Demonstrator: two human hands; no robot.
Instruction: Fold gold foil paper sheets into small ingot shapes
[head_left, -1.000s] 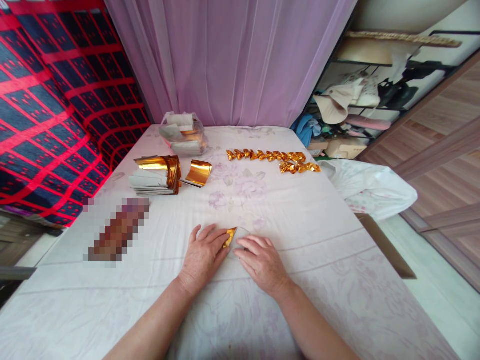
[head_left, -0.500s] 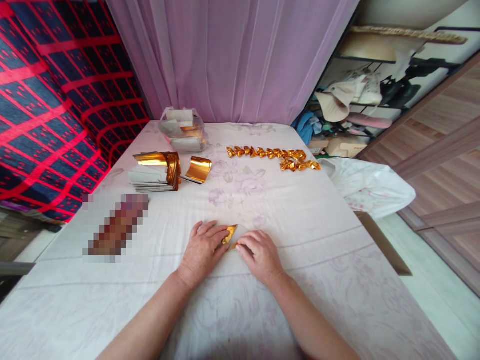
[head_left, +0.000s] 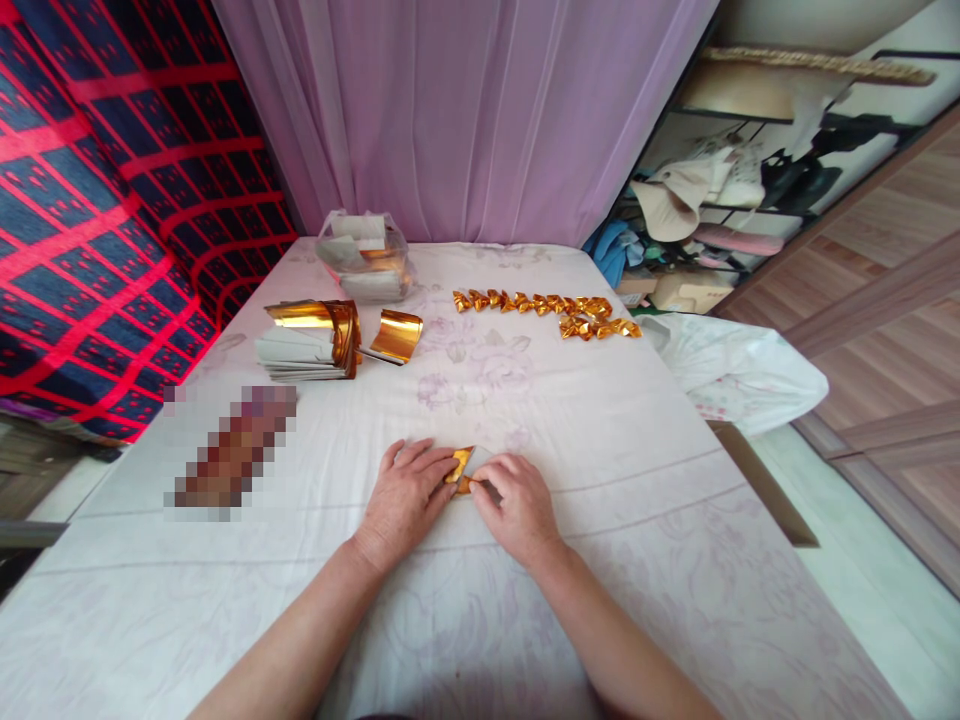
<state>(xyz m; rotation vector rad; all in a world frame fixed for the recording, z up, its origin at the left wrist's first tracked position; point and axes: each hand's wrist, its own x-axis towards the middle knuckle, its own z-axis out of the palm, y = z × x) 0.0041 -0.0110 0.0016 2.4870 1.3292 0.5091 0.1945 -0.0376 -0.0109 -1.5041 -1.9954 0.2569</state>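
Note:
My left hand (head_left: pixel 405 497) and my right hand (head_left: pixel 515 505) lie close together on the white flowered cloth (head_left: pixel 600 420), both pressing a small piece of gold foil paper (head_left: pixel 459 467) between their fingertips. The paper is partly folded and mostly hidden under my fingers. Its white back shows at its right edge.
A stack of gold-and-white sheets (head_left: pixel 307 340) and a curled gold sheet (head_left: pixel 397 335) lie at the back left. A clear bag of sheets (head_left: pixel 365 257) stands behind them. A row of folded gold pieces (head_left: pixel 547 310) sits at the back right. A blurred patch (head_left: pixel 232 445) is at the left.
My right hand has curled its fingers and slid left toward the gold paper. Both hands sit a little closer together over it.

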